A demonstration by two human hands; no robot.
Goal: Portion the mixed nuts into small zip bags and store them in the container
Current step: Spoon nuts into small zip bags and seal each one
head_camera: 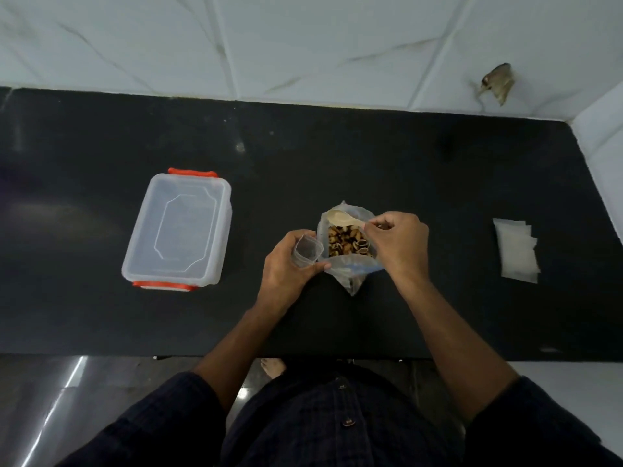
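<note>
Film this thin is light, limp and slick, so your left hand point(286, 261) rightly pinches the small zip bag point(306, 251) round its open mouth, just beside the nut bag point(349, 246) at mid-counter, while your right hand point(397, 244) holds the spoon point(344, 218) by its handle over the nuts. You have one lidded container point(178, 230) well left, one spoon, one nut bag, and a stack of spare bags point(517, 251) to the right, too flat to count.

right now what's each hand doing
Left hand: grips a small zip bag, mouth open.
Right hand: pinches a wooden spoon over the bag of mixed nuts.
</note>
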